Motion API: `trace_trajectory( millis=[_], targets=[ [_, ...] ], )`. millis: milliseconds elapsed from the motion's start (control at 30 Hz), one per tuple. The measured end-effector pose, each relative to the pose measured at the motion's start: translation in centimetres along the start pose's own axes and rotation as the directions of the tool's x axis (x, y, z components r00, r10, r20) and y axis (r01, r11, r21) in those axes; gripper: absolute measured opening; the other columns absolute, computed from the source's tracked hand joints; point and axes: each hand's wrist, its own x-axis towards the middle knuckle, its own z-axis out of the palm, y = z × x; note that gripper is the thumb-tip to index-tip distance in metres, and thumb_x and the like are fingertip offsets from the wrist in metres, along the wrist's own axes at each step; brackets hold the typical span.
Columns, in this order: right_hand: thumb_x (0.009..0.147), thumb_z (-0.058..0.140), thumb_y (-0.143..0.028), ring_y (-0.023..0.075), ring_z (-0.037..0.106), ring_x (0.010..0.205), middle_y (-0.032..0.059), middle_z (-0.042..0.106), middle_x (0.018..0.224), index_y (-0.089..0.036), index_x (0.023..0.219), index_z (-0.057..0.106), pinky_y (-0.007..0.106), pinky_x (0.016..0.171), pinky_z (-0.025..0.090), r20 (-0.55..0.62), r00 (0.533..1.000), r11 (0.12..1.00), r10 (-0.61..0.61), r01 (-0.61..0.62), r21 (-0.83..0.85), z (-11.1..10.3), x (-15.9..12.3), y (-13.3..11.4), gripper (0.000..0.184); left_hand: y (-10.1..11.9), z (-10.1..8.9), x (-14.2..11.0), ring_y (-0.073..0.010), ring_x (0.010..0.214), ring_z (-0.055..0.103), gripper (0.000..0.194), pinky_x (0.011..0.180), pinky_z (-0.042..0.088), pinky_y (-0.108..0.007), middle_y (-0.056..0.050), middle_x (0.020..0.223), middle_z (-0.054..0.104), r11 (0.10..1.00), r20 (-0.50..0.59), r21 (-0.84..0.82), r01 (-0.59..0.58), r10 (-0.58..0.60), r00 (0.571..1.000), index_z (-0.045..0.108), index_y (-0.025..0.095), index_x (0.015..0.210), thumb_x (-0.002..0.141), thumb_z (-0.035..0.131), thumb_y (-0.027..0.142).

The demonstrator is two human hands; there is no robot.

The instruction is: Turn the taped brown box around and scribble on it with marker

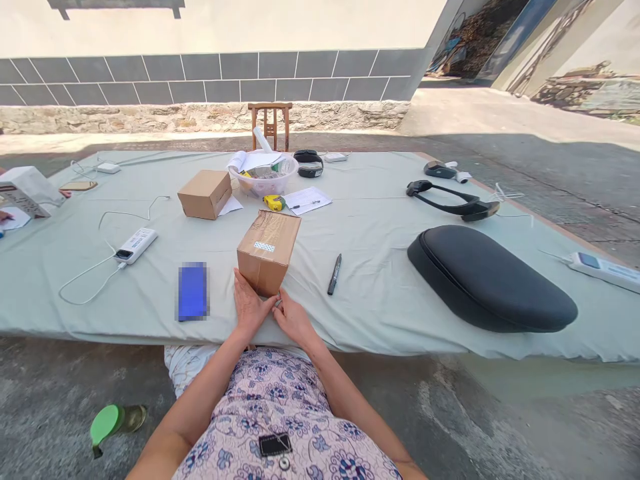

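A brown cardboard box (269,239) with tape over its top and a small patterned label stands near the table's front edge. My left hand (250,303) lies against its lower left side, fingers along the wall and thumb reaching across the bottom front. At the lower right front corner, my right hand (294,319) is closed, thumb and fingers pressed together against the box. The two thumbs nearly meet there; anything small between them is hidden. To the right lies a black marker (335,275), and to the left a pixelated blue item (193,291).
Behind the box are a second carton (204,193), a yellow tape measure (274,203), paper with a pen (309,199) and a filled plastic basket (265,185). A black case (493,279) and headset (453,200) lie right, a cabled power bank (135,245) left. Another person's hand touches a white box (31,190).
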Motion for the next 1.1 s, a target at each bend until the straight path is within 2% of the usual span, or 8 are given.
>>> trace_trajectory(
  millis=[267, 433, 500, 600, 700, 800, 900, 1100],
  targets=[
    [0.087, 0.052, -0.022, 0.0223, 0.068, 0.075, 0.0022, 0.075, 0.083, -0.021, 0.141, 0.051, 0.030, 0.069, 0.047, 0.025, 0.998, 0.998, -0.056, 0.056, 0.021, 0.0, -0.4, -0.2, 0.054, 0.1, -1.3, -0.3, -0.0463, 0.141, 0.042, 0.122, 0.110, 0.035, -0.066, -0.034, 0.151, 0.038, 0.979, -0.144, 0.163, -0.125, 0.149, 0.978, 0.006, 0.008, 0.157, 0.065, 0.078, 0.042],
    [0.089, 0.048, -0.033, 0.0180, 0.064, 0.067, 0.0020, 0.072, 0.085, -0.019, 0.135, 0.055, 0.034, 0.072, 0.054, -0.118, 0.993, 0.935, 0.000, 0.042, 0.352, -0.6, -0.8, 1.4, 0.049, -0.3, -3.5, 0.1, -0.0440, 0.147, 0.033, 0.096, 0.115, 0.026, -0.067, -0.030, 0.151, 0.039, 0.940, -0.183, 0.259, -0.220, 0.272, 0.945, 0.030, 0.012, 0.152, 0.069, 0.074, 0.028],
    [0.088, 0.050, -0.041, 0.0178, 0.066, 0.070, 0.0043, 0.071, 0.092, -0.018, 0.136, 0.053, 0.035, 0.072, 0.055, -0.291, 0.950, 0.888, 0.117, 0.031, 0.458, -1.5, -0.8, 2.2, 0.053, -0.5, -4.0, 0.1, -0.0442, 0.149, 0.030, 0.082, 0.115, 0.026, -0.067, -0.028, 0.152, 0.040, 0.926, -0.157, 0.280, -0.254, 0.305, 0.939, 0.042, 0.014, 0.147, 0.071, 0.072, 0.021],
    [0.089, 0.054, -0.050, 0.0203, 0.068, 0.091, 0.0104, 0.067, 0.113, -0.020, 0.144, 0.044, 0.036, 0.080, 0.056, -0.590, 0.777, 0.854, 0.220, 0.139, 0.501, -3.8, -0.8, 2.7, 0.064, -0.4, -4.1, 0.1, -0.0417, 0.148, 0.035, 0.064, 0.111, 0.036, -0.062, -0.023, 0.149, 0.046, 0.896, -0.084, 0.296, -0.331, 0.370, 0.925, 0.056, 0.020, 0.140, 0.077, 0.064, 0.012],
    [0.093, 0.049, -0.052, 0.0238, 0.063, 0.115, 0.0152, 0.060, 0.129, -0.022, 0.147, 0.039, 0.042, 0.094, 0.054, -0.751, 0.647, 0.876, 0.129, 0.281, 0.392, -5.8, -1.1, 1.9, 0.062, 0.4, -3.7, 0.0, -0.0381, 0.144, 0.042, 0.058, 0.108, 0.041, -0.057, -0.018, 0.146, 0.051, 0.830, 0.001, 0.332, -0.448, 0.474, 0.880, 0.060, 0.030, 0.138, 0.084, 0.059, 0.011],
    [0.095, 0.050, -0.052, 0.0277, 0.055, 0.131, 0.0175, 0.053, 0.140, -0.023, 0.150, 0.036, 0.048, 0.105, 0.049, -0.760, 0.647, 0.928, -0.062, 0.317, 0.195, -5.9, -1.3, 0.7, 0.063, 1.6, -3.1, -0.1, -0.0380, 0.141, 0.045, 0.053, 0.109, 0.040, -0.056, -0.016, 0.145, 0.053, 0.764, 0.069, 0.343, -0.546, 0.559, 0.826, 0.060, 0.035, 0.138, 0.086, 0.066, 0.023],
    [0.092, 0.057, -0.055, 0.0307, 0.049, 0.137, 0.0183, 0.049, 0.145, -0.024, 0.152, 0.033, 0.054, 0.112, 0.044, -0.722, 0.661, 0.957, -0.204, 0.290, -0.005, -4.7, -1.2, -0.1, 0.072, 2.2, -2.8, 0.0, -0.0368, 0.134, 0.051, 0.047, 0.104, 0.043, -0.053, -0.018, 0.138, 0.058, 0.758, 0.036, 0.353, -0.549, 0.575, 0.817, 0.062, 0.030, 0.137, 0.089, 0.065, 0.034],
    [0.087, 0.061, -0.065, 0.0344, 0.039, 0.144, 0.0203, 0.040, 0.151, -0.023, 0.155, 0.027, 0.060, 0.115, 0.038, -0.738, 0.636, 0.972, -0.225, 0.202, -0.122, -3.0, -0.2, -0.4, 0.086, 2.1, -3.4, 0.8, -0.0297, 0.119, 0.055, 0.030, 0.097, 0.047, -0.045, -0.015, 0.121, 0.060, 0.817, -0.123, 0.280, -0.504, 0.551, 0.825, 0.074, 0.027, 0.118, 0.093, 0.062, 0.038]
  ],
)
